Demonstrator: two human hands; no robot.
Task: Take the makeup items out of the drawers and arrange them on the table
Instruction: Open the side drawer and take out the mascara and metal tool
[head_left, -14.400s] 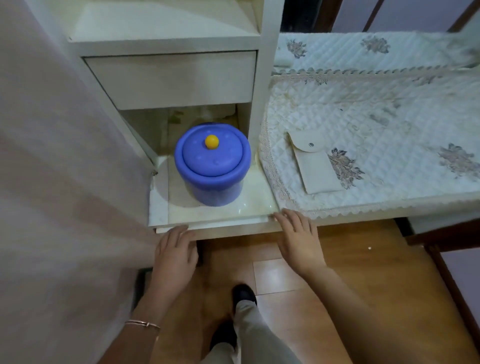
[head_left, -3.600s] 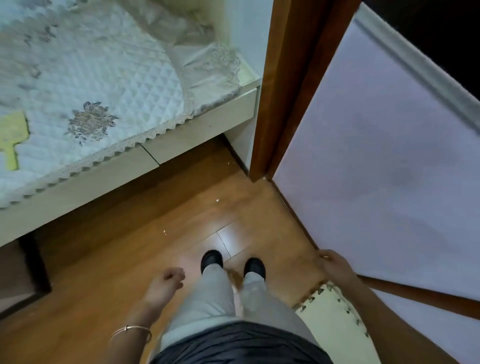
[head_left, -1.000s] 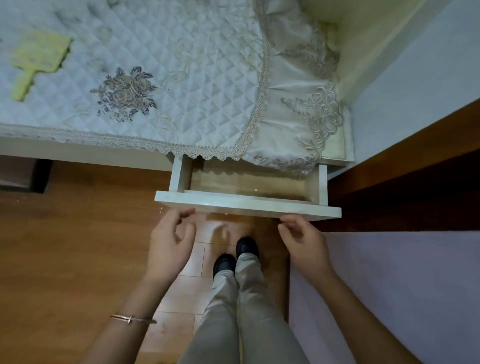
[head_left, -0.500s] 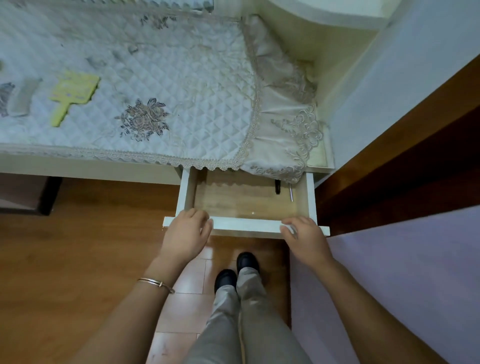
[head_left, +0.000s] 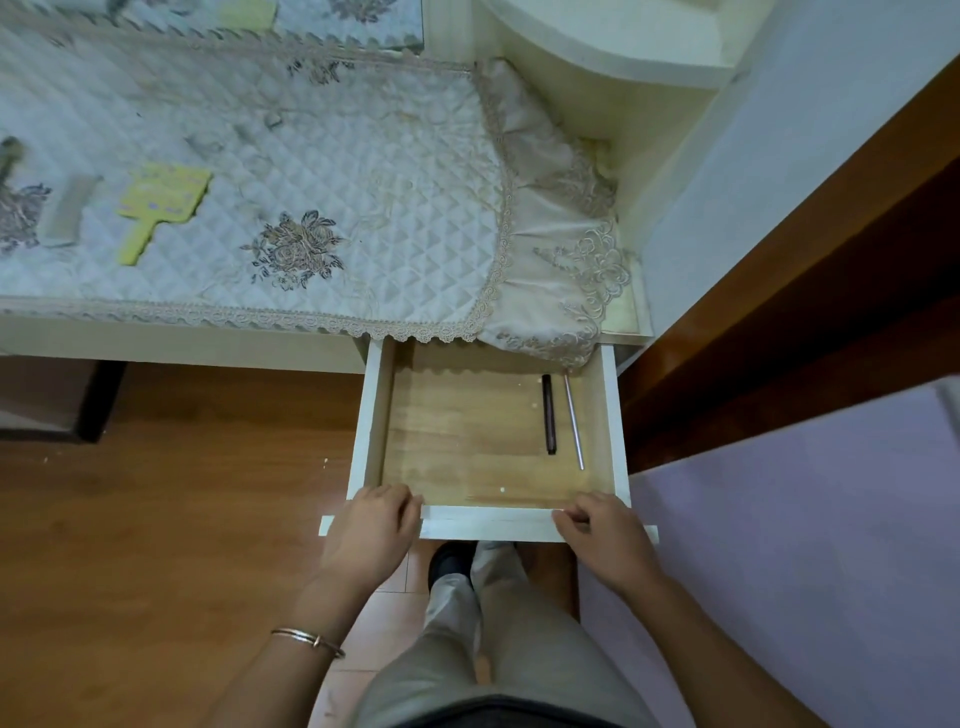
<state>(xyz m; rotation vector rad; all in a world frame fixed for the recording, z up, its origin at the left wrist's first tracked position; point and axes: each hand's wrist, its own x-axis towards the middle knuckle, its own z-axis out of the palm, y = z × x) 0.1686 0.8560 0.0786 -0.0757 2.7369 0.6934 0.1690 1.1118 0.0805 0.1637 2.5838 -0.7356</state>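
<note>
The drawer (head_left: 488, 522) stood pulled out from under the right end of the table (head_left: 171, 353), and the person had both hands on its front panel: the left hand (head_left: 371, 538) curled over the left part of the top edge, the right hand (head_left: 605, 535) hooked over the right part, fingers bent down around the board and nothing else in either of them. Inside, toward the right wall, lay two slim things side by side and just apart, a dark pencil (head_left: 548, 414) and a thin silver stick (head_left: 574, 422), both pointing front to back; the rest of the wooden bottom looked bare. On the quilted cloth (head_left: 363, 171) a yellow hand mirror (head_left: 158, 205) and a pale comb (head_left: 67, 210) lay near each other, well to the left. To my eye the drawer was open far enough, and the sensible thing was to let go with the right hand, the nearer one, and pinch the pencil and stick at mid-length, one at a time, since such thin round pieces would likely roll away from a clumsy grab. Holding the front steady with the left hand would keep the drawer from sliding.
</note>
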